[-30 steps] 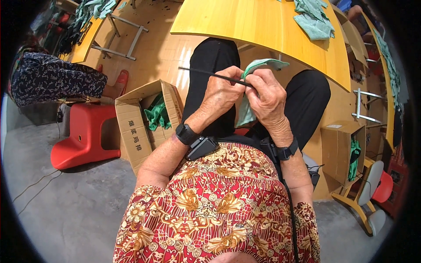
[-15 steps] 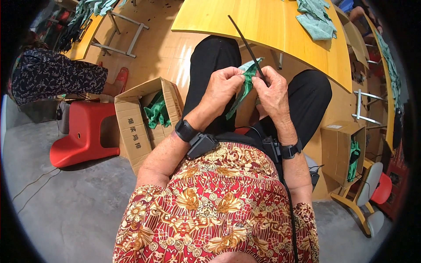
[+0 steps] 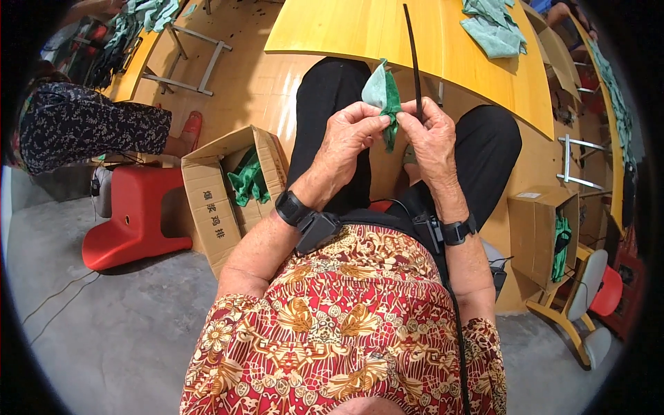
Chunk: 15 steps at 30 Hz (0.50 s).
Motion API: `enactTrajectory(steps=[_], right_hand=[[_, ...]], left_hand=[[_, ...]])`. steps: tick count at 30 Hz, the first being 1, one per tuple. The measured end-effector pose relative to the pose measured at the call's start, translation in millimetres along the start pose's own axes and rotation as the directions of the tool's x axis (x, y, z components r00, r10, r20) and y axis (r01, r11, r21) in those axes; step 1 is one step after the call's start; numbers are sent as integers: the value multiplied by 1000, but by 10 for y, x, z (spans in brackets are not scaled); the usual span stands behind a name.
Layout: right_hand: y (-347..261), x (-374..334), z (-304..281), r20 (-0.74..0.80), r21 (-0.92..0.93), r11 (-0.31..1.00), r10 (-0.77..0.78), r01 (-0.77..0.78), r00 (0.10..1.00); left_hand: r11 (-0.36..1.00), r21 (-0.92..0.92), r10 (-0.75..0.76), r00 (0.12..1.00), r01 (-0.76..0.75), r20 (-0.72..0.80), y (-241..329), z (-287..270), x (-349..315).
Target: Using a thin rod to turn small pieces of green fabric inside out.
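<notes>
A small piece of green fabric (image 3: 391, 93), pale on one side and darker on the other, is held up between my hands above my lap. My left hand (image 3: 346, 138) pinches its left edge between thumb and fingertips. From the other side, the thumb and index finger of my right hand (image 3: 434, 138) grip the same fabric. A long, thin black stick (image 3: 413, 52) rises from the right hand's grasp, pointing away from me over the table edge. The stick's lower end is hidden by the fingers, and I cannot make out exactly what it is.
Ahead stands a yellow table (image 3: 346, 28) with pale green cloth pieces (image 3: 492, 34). An open cardboard box (image 3: 198, 173) at left holds green cloth (image 3: 250, 176); another box (image 3: 529, 238) stands right. A red chair (image 3: 128, 221) and a seated person's legs (image 3: 90, 121) are further left.
The fabric has been turned so its wide end now points up and its pale side shows. The black stick has swung from leaning left to nearly upright.
</notes>
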State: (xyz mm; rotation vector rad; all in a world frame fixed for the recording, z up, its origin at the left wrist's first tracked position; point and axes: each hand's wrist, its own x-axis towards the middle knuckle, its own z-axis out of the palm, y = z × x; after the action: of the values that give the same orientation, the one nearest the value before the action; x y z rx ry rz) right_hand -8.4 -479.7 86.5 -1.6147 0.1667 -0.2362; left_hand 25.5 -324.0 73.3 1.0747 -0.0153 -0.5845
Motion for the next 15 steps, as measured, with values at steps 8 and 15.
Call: enactTrajectory(steps=[8, 15], right_hand=[[73, 6, 4, 24, -109, 994, -27, 29, 999], [73, 2, -44, 35, -117, 991, 67, -62, 997]], left_hand=[[992, 15, 123, 982, -122, -143, 15, 42, -12], [989, -121, 97, 990, -85, 101, -26, -113, 59]])
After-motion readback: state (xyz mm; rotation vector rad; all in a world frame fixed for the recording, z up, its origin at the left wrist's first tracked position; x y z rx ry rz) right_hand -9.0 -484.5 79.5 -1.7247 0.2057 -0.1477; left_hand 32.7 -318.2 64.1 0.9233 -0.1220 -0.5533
